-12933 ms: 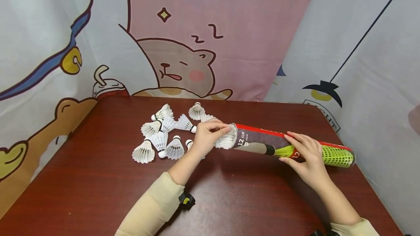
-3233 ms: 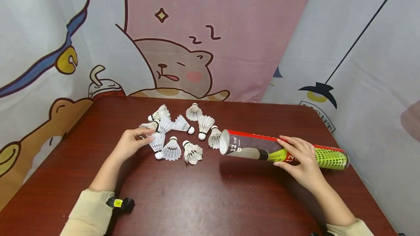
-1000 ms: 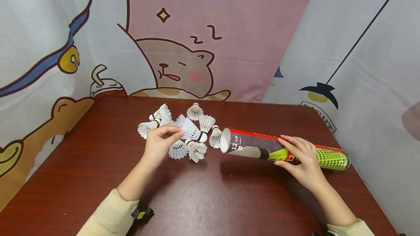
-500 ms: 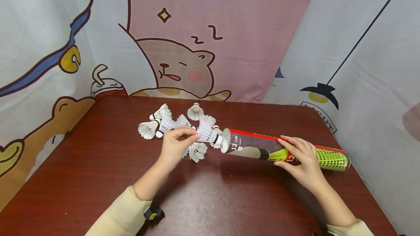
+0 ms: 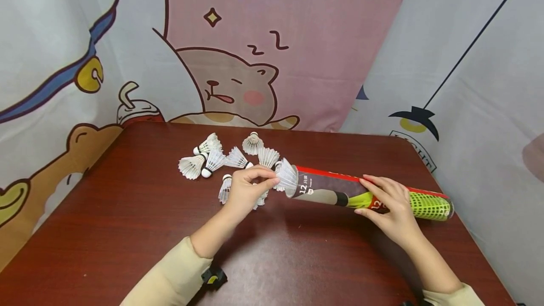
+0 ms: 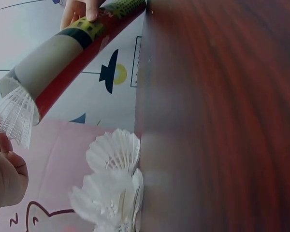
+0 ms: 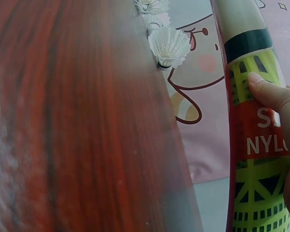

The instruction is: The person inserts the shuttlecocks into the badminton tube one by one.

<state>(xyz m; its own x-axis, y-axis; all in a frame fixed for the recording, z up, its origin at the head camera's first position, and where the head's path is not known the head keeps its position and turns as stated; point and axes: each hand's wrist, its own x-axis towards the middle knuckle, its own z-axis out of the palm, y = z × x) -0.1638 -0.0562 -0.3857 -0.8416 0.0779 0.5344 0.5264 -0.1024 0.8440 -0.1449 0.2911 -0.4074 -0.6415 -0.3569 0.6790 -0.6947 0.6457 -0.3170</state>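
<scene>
Now working over a shiny red-brown table (image 5: 323, 259), in front of a pink and white cloth (image 5: 335, 37) with a sleepy cartoon animal (image 5: 242, 81). Close to a messy bunch of loose shuttlecocks (image 5: 214, 160), partly hidden by the left hand (image 5: 250, 188), pinching one white shuttlecock (image 5: 286, 174) in that hand's thumb and fingers, with the narrow end in the tube (image 5: 325, 187) and the wide skirt out. Gripping that long tube sideways with the right hand (image 5: 394, 209), with its mouth to the left and higher than the far end.
</scene>
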